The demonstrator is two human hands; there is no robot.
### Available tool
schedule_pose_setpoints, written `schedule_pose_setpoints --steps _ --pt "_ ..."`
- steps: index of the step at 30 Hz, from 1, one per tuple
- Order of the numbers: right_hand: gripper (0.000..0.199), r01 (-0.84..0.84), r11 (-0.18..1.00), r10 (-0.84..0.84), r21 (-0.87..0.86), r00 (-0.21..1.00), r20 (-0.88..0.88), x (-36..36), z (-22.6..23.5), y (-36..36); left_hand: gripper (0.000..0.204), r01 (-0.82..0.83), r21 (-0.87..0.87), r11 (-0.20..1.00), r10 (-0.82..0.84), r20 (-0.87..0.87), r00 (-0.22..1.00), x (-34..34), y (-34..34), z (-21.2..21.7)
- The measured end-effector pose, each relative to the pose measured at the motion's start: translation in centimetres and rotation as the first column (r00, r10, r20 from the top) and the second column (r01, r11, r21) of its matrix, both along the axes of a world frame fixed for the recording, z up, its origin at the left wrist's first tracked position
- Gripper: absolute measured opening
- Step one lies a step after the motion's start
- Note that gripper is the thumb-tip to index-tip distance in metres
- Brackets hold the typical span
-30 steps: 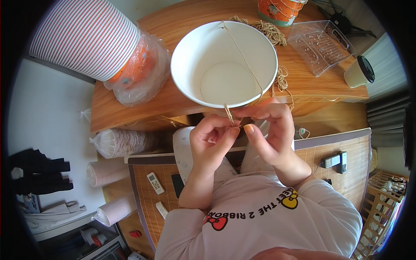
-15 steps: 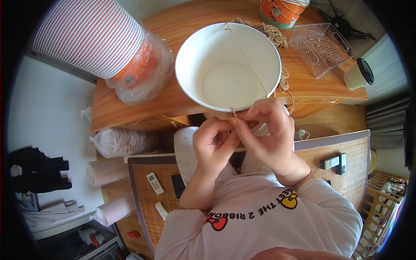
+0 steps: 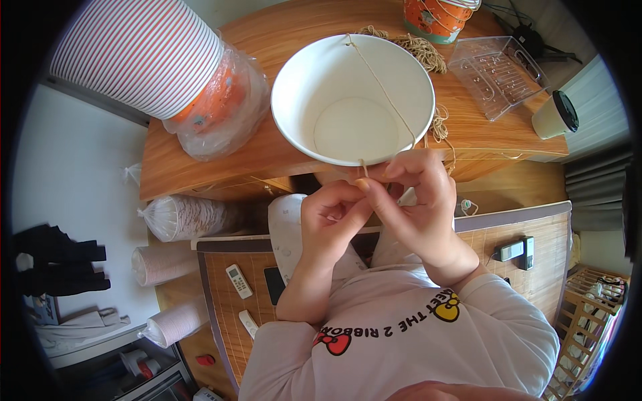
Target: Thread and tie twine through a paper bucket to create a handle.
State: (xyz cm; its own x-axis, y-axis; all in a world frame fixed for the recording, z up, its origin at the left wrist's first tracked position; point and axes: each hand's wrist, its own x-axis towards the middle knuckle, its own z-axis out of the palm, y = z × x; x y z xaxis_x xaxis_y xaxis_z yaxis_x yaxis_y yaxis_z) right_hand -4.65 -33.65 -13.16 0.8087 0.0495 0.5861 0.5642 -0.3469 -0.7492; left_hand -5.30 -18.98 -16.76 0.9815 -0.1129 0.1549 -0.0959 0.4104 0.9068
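both hands [image 3: 374, 207] pinch twine [image 3: 381, 83] at the white bowl's [image 3: 301, 100] rim.

1. We see a plain white round paper bowl [image 3: 353, 100] with a thin tan twine string [image 3: 381, 83] across it.
2. We see a tall stack of paper cups with red and white stripes [image 3: 137, 57].
3. We note a warm brown wooden table [image 3: 200, 167] with a visible grain.
4. We spot an orange patterned paper cup [image 3: 435, 17] and a cream cup with a black lid [image 3: 555, 115].
5. We see a pale pink sleeve [image 3: 508, 314].
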Motion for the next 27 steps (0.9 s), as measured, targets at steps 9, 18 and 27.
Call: schedule_pose_setpoints --steps 9,18,27 --pt "0.032 -0.022 0.999 0.014 0.029 0.965 0.261 -0.6 -1.8 -1.8 0.016 0.121 -0.254 0.96 -0.136 -0.039 0.99 0.2 0.5 -0.1" --pt "0.038 -0.059 0.998 0.045 0.026 0.929 0.366 -0.3 -1.2 -0.7 0.021 0.169 -0.338 0.926 -0.191 -0.036 0.981 0.3 0.0 -0.3" --pt "0.041 0.05 0.999 -0.041 -0.011 0.908 0.417 -0.1 -1.4 -0.3 0.021 0.174 -0.455 0.873 -0.264 -0.143 0.954 0.0 -0.3 -0.3"
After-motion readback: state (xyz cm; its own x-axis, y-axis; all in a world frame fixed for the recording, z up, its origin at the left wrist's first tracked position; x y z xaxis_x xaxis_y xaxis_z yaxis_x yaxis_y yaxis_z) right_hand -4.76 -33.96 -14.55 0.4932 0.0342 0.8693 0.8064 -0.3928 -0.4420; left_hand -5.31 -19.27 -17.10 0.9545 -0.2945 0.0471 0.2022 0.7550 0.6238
